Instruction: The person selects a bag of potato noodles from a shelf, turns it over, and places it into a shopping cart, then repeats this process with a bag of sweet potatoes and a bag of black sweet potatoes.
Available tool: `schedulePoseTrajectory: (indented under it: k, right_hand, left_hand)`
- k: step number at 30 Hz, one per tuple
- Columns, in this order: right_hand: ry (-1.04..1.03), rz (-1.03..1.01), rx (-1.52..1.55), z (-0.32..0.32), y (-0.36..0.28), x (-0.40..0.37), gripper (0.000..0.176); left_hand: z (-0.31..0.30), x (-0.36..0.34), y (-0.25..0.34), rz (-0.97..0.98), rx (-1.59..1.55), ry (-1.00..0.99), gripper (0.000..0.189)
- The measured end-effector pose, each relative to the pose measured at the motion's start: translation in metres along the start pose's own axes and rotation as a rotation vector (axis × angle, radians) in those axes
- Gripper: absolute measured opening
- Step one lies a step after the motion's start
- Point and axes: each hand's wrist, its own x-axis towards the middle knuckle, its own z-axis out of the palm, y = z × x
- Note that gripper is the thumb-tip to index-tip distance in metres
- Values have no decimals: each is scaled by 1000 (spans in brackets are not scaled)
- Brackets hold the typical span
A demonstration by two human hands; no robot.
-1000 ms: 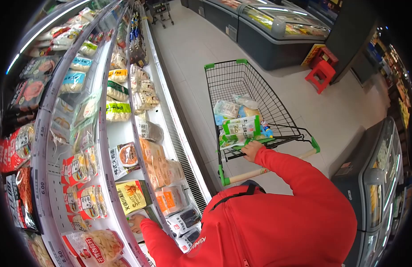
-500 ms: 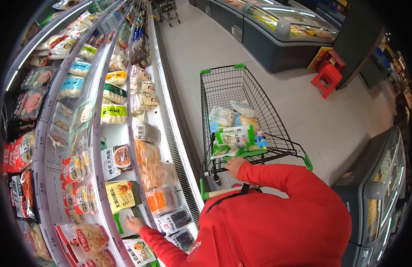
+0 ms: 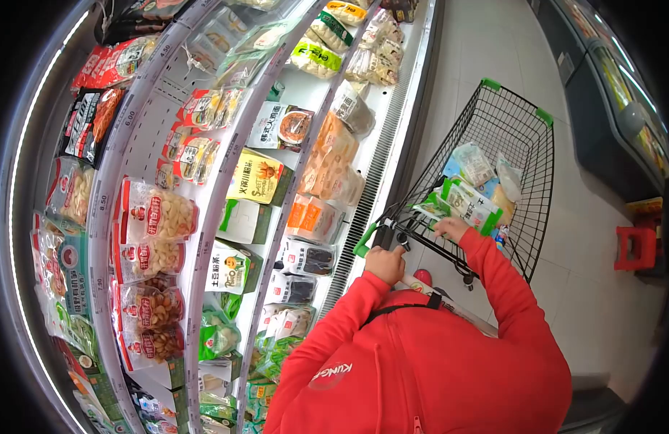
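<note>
My left hand (image 3: pixel 385 265) is closed around the near left end of the handle (image 3: pixel 450 306) of a black wire shopping cart (image 3: pixel 526 239). My right hand (image 3: pixel 452 229) is at the near end of the basket with its fingers curled, right beside a green and white packet (image 3: pixel 473 206); what its fingertips hold is hidden. Clear bags of pale food (image 3: pixel 473 163) and a yellowish bag lie with the packet in the basket.
A chilled shelf unit runs along the left, with a yellow noodle packet (image 3: pixel 255 177), red-edged bags (image 3: pixel 159 210) and white packets (image 3: pixel 229 269). Dark freezer cases (image 3: pixel 602 137) and a red stool (image 3: pixel 636 247) stand on the right. Grey floor (image 3: pixel 486 43) lies beyond the cart.
My left hand has left the green and white packet on the shelf and moved right to the cart handle. My right hand has shifted to the packet in the basket. The view has turned.
</note>
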Motion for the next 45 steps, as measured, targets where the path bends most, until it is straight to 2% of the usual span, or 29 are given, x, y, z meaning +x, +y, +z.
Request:
schedulePoseTrajectory:
  k: [3,7,11,14,15,18,21,25,28,29,31,32,35,36,38,40,43,45]
  right_hand:
    - [453,64,-886,-28,34,4,44]
    - [582,232,-1058,-23,105,-13,39]
    - [573,264,-930,-34,141,24,33]
    - [619,223,-843,-31,133,18,31]
    - [643,196,-817,-33,130,19,31]
    - [671,-47,-491,-45,120,21,28]
    - [497,-188,-212,-38,56,-27,28]
    - [529,-407,260,-16,-6,-88,33]
    - [508,-547,455,13,-65,-131,36]
    - [461,-569,506,24,-84,-144,35]
    - [364,-609,605,44,-114,-165,34]
    - [318,-650,650,51,-122,-169,34]
    - [166,-684,697,67,-134,-175,34]
    - [143,-711,719,74,-139,-175,30]
    - [91,-756,764,93,-148,-172,22]
    - [126,-720,777,117,-162,-173,27]
    - [129,-702,703,132,-168,-161,29]
    - [127,-672,670,139,-168,-152,29]
  left_hand:
    - [6,-2,4,-29,35,-49,14]
    - [2,-11,7,7,51,-36,12]
    - [8,-22,3,-24,62,-65,13]
    - [2,-32,5,-44,54,-92,13]
    - [-1,-31,5,-45,56,-98,13]
    - [-2,-37,-3,-18,44,-82,13]
    - [0,-43,-14,18,8,-78,14]
    - [-9,-50,-26,79,-23,-119,18]
    - [-19,-57,-37,129,-118,-179,23]
    - [-20,-59,-41,122,-233,-160,25]
    - [-30,-61,-45,109,-468,-129,32]
    - [-41,-61,-47,39,-613,-239,57]
    - [-30,-60,-57,169,-635,246,75]
    - [-35,-59,-60,180,-663,234,88]
    - [-64,-62,-55,201,-505,396,91]
    - [-74,-63,-59,257,-313,509,98]
    - [-75,-64,-61,354,-222,734,98]
    - [-72,-67,-66,361,-287,721,96]
